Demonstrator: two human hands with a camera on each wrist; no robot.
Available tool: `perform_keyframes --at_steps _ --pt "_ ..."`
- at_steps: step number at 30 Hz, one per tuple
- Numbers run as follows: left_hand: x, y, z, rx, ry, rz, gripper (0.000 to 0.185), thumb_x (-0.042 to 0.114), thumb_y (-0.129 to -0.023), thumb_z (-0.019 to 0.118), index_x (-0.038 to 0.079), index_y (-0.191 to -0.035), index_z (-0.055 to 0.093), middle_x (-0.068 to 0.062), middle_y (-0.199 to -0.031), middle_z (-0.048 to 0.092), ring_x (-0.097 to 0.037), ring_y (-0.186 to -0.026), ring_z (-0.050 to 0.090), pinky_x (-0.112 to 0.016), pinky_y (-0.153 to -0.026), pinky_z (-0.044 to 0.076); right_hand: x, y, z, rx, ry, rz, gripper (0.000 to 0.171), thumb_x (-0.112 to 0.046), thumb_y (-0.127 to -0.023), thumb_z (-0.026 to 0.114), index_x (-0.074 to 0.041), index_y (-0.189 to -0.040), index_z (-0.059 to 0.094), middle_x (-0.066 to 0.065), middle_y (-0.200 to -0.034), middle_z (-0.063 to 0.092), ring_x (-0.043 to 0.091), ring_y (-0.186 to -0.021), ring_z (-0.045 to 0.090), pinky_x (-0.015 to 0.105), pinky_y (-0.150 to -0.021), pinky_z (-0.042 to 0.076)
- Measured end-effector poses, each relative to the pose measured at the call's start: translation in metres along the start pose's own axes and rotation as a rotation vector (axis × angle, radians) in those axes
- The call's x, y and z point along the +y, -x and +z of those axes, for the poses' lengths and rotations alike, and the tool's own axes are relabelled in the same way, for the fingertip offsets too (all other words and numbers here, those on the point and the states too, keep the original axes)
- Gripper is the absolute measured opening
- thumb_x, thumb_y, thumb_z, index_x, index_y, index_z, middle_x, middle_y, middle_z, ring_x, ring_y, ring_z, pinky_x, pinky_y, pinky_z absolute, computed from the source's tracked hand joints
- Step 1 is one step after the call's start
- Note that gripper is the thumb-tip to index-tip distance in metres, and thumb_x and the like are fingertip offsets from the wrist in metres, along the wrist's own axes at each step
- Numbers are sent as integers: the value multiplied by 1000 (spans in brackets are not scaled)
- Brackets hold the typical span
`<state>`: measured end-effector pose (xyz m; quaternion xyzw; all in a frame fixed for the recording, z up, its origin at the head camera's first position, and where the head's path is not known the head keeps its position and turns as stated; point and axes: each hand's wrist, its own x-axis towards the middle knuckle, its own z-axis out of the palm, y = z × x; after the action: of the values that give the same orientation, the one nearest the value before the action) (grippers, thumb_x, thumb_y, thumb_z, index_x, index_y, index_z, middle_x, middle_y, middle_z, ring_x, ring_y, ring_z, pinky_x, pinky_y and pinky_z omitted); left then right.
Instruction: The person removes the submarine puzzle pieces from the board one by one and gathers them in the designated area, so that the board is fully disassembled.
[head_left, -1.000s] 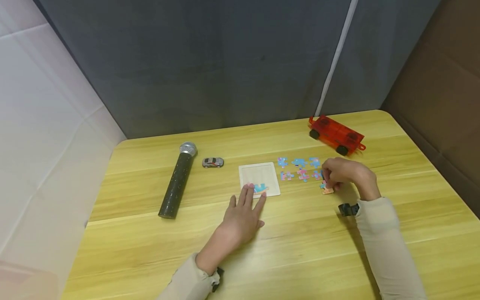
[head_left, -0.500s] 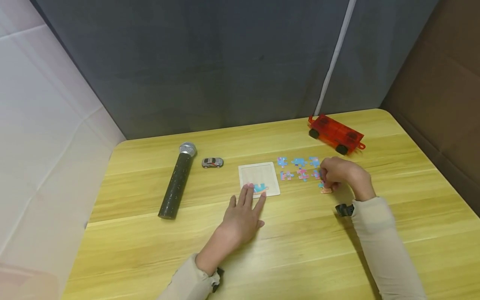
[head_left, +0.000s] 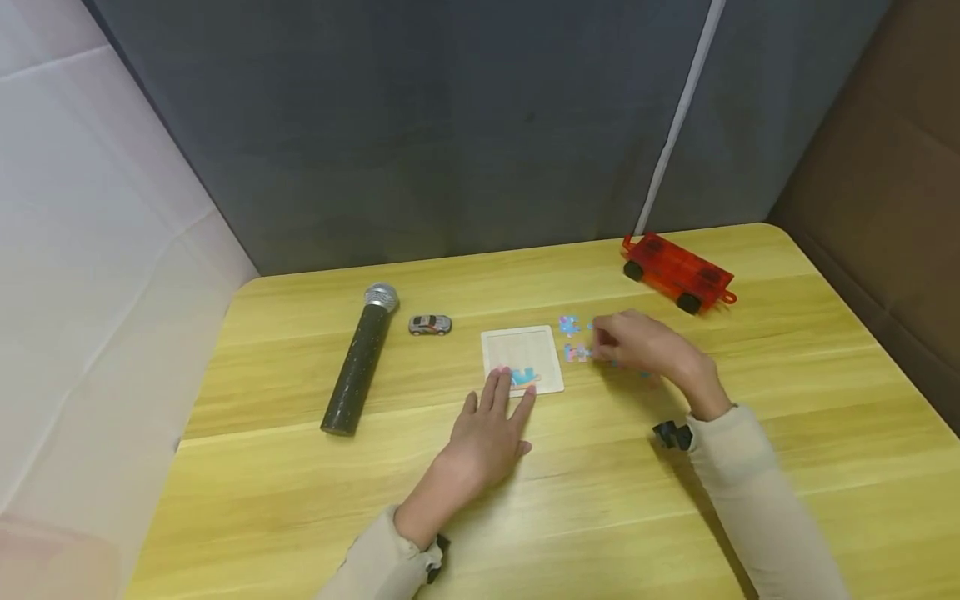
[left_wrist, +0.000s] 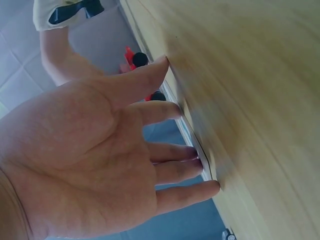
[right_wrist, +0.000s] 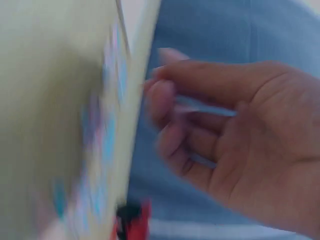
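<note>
My left hand (head_left: 486, 442) lies with its fingers spread, fingertips on the lower edge of a square wooden puzzle tray (head_left: 553, 342). Inside the tray's bottom, a blue and orange puzzle section (head_left: 525, 377) shows beside the fingertips. The left wrist view shows that palm (left_wrist: 95, 155), with straight fingers meeting the tray's edge. My right hand (head_left: 648, 342) hovers over loose puzzle pieces (head_left: 576, 352), hiding several of them. Its thumb and fingers are bent together in the blurred right wrist view (right_wrist: 250, 125); I cannot tell whether a piece is between them.
Left of the tray lie a black speckled microphone (head_left: 356, 367) and a small silver toy car (head_left: 430, 325). Behind the right hand stands a red see-through toy wagon (head_left: 678, 271) with black wheels. Grey fabric (head_left: 450, 133) rises along the table's far edge.
My right hand has moved left from the lower right puzzle piece to above the middle of the loose pieces; that piece still shows on the table. My left hand has kept its place.
</note>
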<state>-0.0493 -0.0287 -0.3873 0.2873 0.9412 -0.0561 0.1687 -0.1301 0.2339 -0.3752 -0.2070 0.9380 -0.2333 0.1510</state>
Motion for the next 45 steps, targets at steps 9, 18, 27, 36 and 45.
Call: perform_keyframes --at_steps 9,18,27,36,45 --pt "2 -3 -1 -35 -35 -16 71 48 -115 53 21 -176 29 -31 -179 19 -43 -169 20 -50 -132 36 -52 -34 48 19 58 -137 14 -9 -104 76 0 -115 75 11 -113 68 23 -96 67 35 -81 62" --pt "1 -2 -1 -69 -36 -43 71 49 -115 50 23 -177 26 -29 -180 16 -42 -170 18 -49 -134 33 -58 -38 59 71 42 -95 14 -4 -100 79 -7 -101 65 5 -97 64 17 -85 57 32 -74 54" --pt "2 -3 -1 -76 -26 -51 71 49 -115 50 24 -177 25 -29 -181 15 -42 -170 16 -49 -134 33 -38 -31 32 64 -191 -105 17 5 -101 72 -5 -92 62 6 -78 68 12 -66 56 26 -67 48" --pt "2 -2 -1 -71 -51 -41 71 49 -116 49 23 -177 24 -30 -180 15 -42 -170 16 -49 -133 34 11 5 -8 -257 -274 44 19 7 -104 66 -3 -87 62 5 -76 62 16 -59 52 28 -57 43" --pt "3 -2 -1 -53 -63 -35 71 49 -115 49 22 -177 25 -30 -179 17 -43 -169 19 -49 -132 36 22 10 -12 -254 -225 166 20 12 -99 66 -2 -85 60 7 -70 61 15 -52 53 31 -59 48"
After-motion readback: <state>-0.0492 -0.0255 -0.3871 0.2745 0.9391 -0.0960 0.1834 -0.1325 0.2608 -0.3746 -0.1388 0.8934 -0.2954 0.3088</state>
